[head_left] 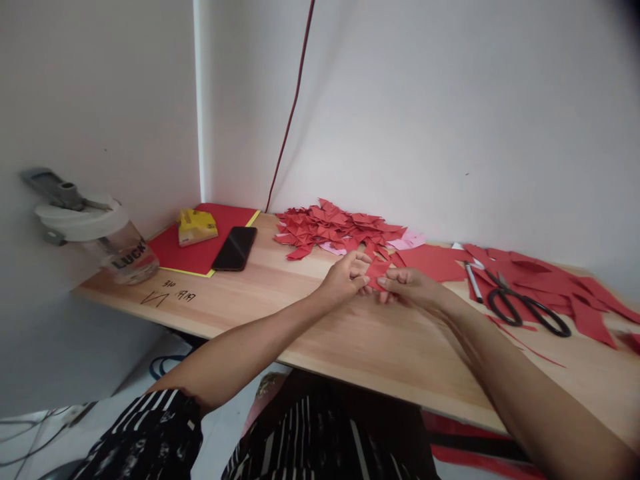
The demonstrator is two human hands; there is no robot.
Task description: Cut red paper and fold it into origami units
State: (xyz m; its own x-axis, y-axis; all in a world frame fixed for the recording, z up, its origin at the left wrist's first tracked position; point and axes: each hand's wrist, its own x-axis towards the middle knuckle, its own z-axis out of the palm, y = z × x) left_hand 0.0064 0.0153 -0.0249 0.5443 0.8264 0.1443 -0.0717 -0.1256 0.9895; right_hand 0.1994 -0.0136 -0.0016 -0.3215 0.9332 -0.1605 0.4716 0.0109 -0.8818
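Note:
Between my two hands, just above the wooden table, is a small piece of red paper. My left hand pinches its left side with thumb and fingers. On the other side, my right hand grips the paper's right edge, thumb on top. The paper looks partly folded, though the fingers cover much of it. Behind my hands lies a heap of folded red paper pieces, with some pink paper at its right edge. Flat red paper lies just beyond my right hand.
Black-handled scissors and a white marker rest among red paper scraps on the right. Leftward are a phone, a yellow packet on a red sheet, and a clear bottle. A cable hangs along the wall.

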